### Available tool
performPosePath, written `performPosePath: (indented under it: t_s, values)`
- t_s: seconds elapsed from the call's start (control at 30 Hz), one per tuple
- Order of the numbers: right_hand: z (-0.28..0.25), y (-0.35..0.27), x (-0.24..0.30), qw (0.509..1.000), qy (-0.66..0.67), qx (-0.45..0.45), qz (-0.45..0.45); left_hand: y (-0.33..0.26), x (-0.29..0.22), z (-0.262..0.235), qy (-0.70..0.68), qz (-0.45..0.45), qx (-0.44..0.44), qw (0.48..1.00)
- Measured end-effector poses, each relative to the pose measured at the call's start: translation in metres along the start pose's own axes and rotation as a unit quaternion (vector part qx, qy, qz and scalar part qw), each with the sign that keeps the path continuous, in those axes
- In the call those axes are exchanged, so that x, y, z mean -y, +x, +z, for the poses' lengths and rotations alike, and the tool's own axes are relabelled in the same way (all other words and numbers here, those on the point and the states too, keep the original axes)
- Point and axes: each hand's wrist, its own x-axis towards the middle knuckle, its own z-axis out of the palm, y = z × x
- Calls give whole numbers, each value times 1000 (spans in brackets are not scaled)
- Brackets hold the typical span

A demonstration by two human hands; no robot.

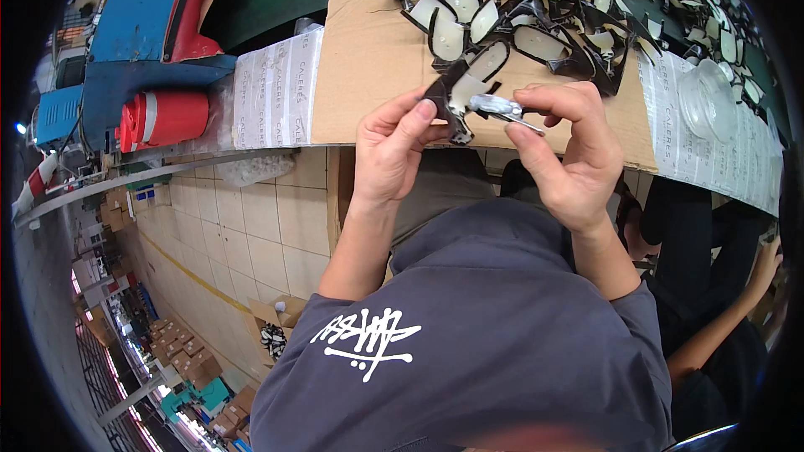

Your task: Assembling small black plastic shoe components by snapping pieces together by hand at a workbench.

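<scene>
My left hand (395, 144) grips a glossy dark shoe heel (442, 107) with a pale cream lining, thumb on its side, just over the table's near edge. My right hand (571, 138) pinches a small silver nail clipper (497, 106) between thumb and fingers. The clipper's head is up against the heel's pale part; whether it bites on anything is too small to tell. Just beyond my hands, a heap of similar dark shoe heels (536, 40) with pale pads lies on a sheet of brown cardboard (362, 59).
A clear plastic container (705, 100) stands at the table's right. Printed pale paper (276, 88) covers the table beside the cardboard. At left are a red wrapped roll (172, 120) and a blue machine (134, 8). Another person's arm (729, 318) is at lower right. An open carton (272, 326) sits on the floor.
</scene>
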Motion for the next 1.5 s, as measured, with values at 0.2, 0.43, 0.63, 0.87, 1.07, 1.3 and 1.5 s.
performPosePath:
  t_s: [0.2, 0.43, 0.63, 0.87, 1.07, 1.3, 1.5]
  values:
    - [0, -1, 3, 991, -121, 5, -65, -3, 3, 9, 38, -7, 24, 999]
    - [-1, -4, 4, 996, -83, 29, -34, -2, 1, 11, 79, 25, 8, 997]
    - [-12, -5, 14, 995, -52, 85, -15, 3, 1, 6, 99, 25, -51, 994]
    - [-8, -2, 4, 996, -84, 22, -13, -4, 1, 14, 59, -25, -27, 998]
    - [-6, -1, -3, 991, -121, 23, -43, -10, 2, 18, 96, -29, -19, 995]
    - [-11, 3, -7, 988, -147, -26, -44, -13, 2, 12, 120, -42, -19, 992]
    - [-21, 5, -5, 988, -148, -41, -6, -13, -1, 12, 119, -57, -21, 991]
